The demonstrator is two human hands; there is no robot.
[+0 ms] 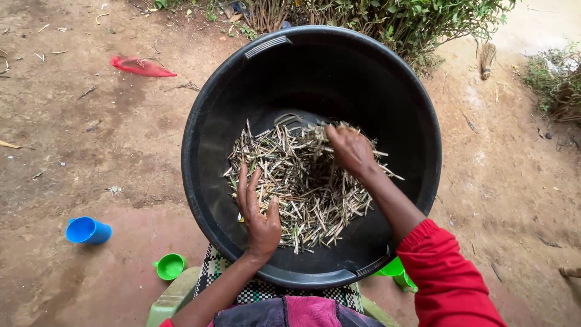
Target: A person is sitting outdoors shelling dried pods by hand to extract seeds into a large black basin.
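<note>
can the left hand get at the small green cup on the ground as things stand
Probably yes. The left hand lies open on the dry pods inside the black basin. The small green cup sits on the ground beside the near rim, nothing between them, so the hand need only lift over the rim.

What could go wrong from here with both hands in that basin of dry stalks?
1. The black basin seems to rest on the person's lap, not the ground; a hard push by the right hand could tip it and spill the dry stalks.
2. The stalks look stiff and pointed; the left hand pressed into them might get pricked.
3. Stalks flicked over the rim would be hard to find on the littered dirt.
</note>
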